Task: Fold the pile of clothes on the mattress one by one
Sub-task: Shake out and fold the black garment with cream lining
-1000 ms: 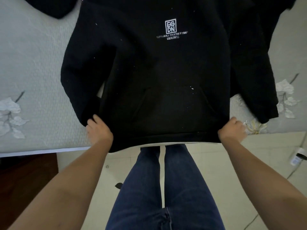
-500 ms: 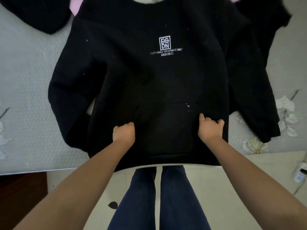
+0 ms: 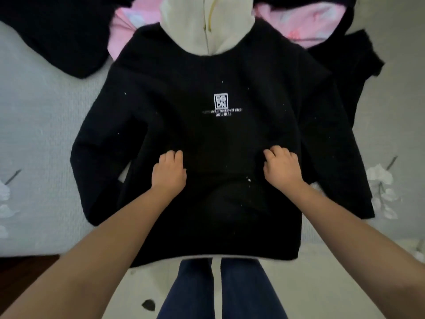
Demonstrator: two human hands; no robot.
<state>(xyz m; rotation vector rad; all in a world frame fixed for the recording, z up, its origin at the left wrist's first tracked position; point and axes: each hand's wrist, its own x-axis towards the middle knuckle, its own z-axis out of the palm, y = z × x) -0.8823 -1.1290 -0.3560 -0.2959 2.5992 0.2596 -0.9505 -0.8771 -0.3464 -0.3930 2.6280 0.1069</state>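
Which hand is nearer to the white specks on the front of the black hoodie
The right hand. It rests on the black hoodie just right of the white specks, while the left hand lies well to their left, across the pocket area.

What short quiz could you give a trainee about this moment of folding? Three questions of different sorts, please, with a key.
1. True or false: the black hoodie lies with its printed logo facing up.
2. Where does the left hand rest? A) on a sleeve B) on the hoodie's front, below the logo C) on the mattress
3. Fill in: the cream hood points ____ from the person.

Key: 1 true; 2 B; 3 away. The right hand also rests on the front, fingers curled.
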